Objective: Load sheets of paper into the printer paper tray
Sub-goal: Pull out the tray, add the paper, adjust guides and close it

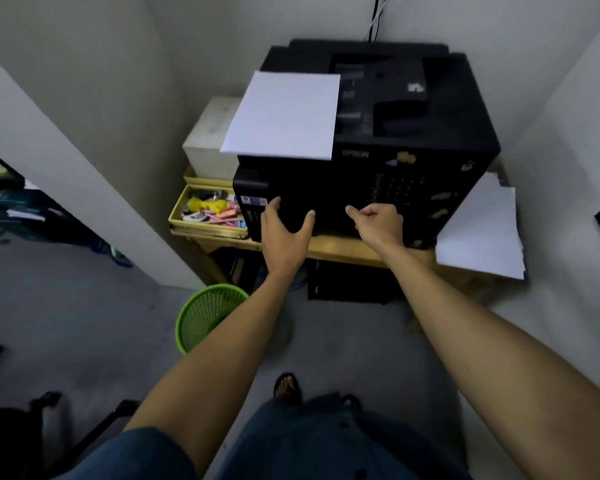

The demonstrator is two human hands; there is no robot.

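A stack of sheets [283, 114] is seen lying on the left part of the lid of the black printer [378, 140], which is set on a wooden desk [340, 249] with its base at the desk's front edge; the paper tray itself cannot be made out. The left hand [284, 230] is spread open against the printer's lower front, while the fingers of the right hand [378, 223] are curled there, and whether anything is gripped cannot be told. Should the front be tugged hard, the printer could be dragged toward the desk's front edge and the overhanging sheets shaken off past its left edge, toward the yellow drawer [207, 211] and green basket [205, 315].
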